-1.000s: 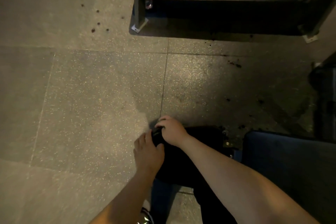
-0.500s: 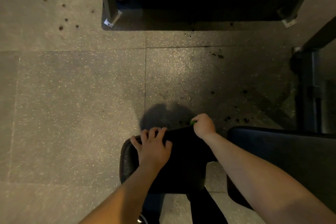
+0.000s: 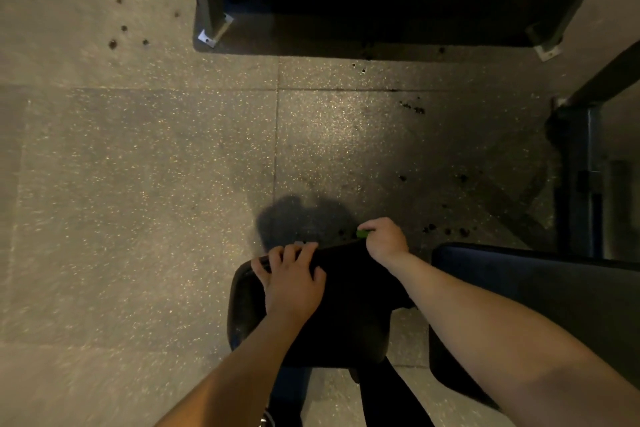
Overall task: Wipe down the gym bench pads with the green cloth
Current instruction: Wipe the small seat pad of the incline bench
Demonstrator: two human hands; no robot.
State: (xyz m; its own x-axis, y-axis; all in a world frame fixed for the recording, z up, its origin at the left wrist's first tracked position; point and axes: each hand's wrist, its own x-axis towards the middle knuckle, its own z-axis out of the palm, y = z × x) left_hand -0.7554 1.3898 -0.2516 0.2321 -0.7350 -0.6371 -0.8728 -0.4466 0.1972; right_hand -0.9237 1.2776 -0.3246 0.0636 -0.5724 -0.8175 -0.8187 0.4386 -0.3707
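Observation:
A small black bench pad (image 3: 346, 315) sits low in the middle of the head view. My left hand (image 3: 294, 281) lies on its top near the far edge, fingers spread and curled over that edge. My right hand (image 3: 384, 241) is at the pad's far right corner, fingers curled round the green cloth (image 3: 362, 234); only a small green bit shows past the knuckles. A larger dark pad (image 3: 540, 295) lies to the right, partly under my right forearm.
Speckled rubber floor tiles (image 3: 138, 184) fill the left and middle. A black bench frame with metal feet (image 3: 211, 10) stands at the top. A dark machine post (image 3: 581, 177) rises at the right. My legs show under the small pad.
The view has shifted, so the small pad shows more fully. My right hand moved from the pad's left end to its far right corner, and my left hand settled onto the pad's top.

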